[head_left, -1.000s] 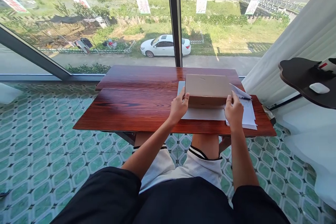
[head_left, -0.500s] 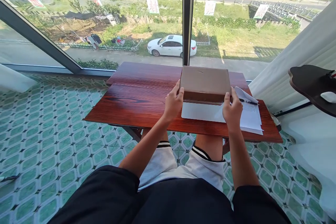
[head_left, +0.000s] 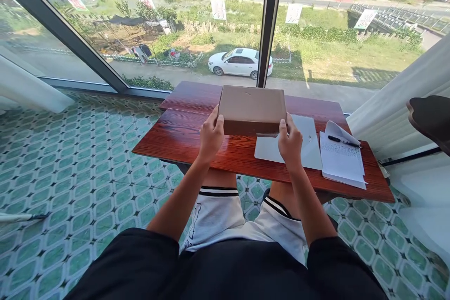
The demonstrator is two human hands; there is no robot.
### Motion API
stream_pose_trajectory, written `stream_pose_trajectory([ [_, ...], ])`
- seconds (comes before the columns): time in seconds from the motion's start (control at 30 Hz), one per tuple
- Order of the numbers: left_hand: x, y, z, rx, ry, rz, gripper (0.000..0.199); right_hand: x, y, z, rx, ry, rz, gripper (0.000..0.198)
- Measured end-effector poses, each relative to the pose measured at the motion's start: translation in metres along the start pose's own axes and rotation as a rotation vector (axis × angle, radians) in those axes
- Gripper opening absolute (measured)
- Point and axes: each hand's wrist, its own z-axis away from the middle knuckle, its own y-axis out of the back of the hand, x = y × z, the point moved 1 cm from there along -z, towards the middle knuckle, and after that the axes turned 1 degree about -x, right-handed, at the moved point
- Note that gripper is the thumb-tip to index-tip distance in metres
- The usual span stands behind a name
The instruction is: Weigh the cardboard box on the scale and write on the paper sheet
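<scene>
A brown rectangular box is held level between my two hands, over the wooden table. My left hand grips its left end, thumb on the near side. On the opposite end, my right hand is closed the same way; the fingers behind the box are partly hidden. Under and to the right of the box lies a closed silver laptop, partly covered by the box and my right hand.
Right of the laptop, handwritten papers lie with a black pen on them. A large window with a dark frame stands behind the table. White curtains hang at the right, near a dark wavy-edged surface.
The box has moved left with both hands, uncovering more of the laptop. My view has turned slightly left, and the papers and pen now show fully.
</scene>
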Motion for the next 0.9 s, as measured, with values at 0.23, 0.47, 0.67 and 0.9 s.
stream_pose_trajectory([
  [0.23,-0.018,0.025,-0.001,0.065,0.042,-0.079,0.053,-0.009,-0.032,0.006,-0.085,-0.005,-0.091,0.065],
  [0.47,-0.033,0.039,-0.003,0.085,0.138,-0.159,0.054,-0.008,-0.057,0.012,-0.16,-0.021,-0.127,0.066],
  [0.67,-0.046,0.045,-0.005,0.106,0.174,-0.144,0.054,-0.011,-0.069,0.016,-0.199,-0.028,-0.106,0.063],
  [0.9,-0.06,0.046,-0.006,0.083,0.19,-0.161,0.053,-0.008,-0.076,0.021,-0.257,-0.1,-0.055,0.063],
])
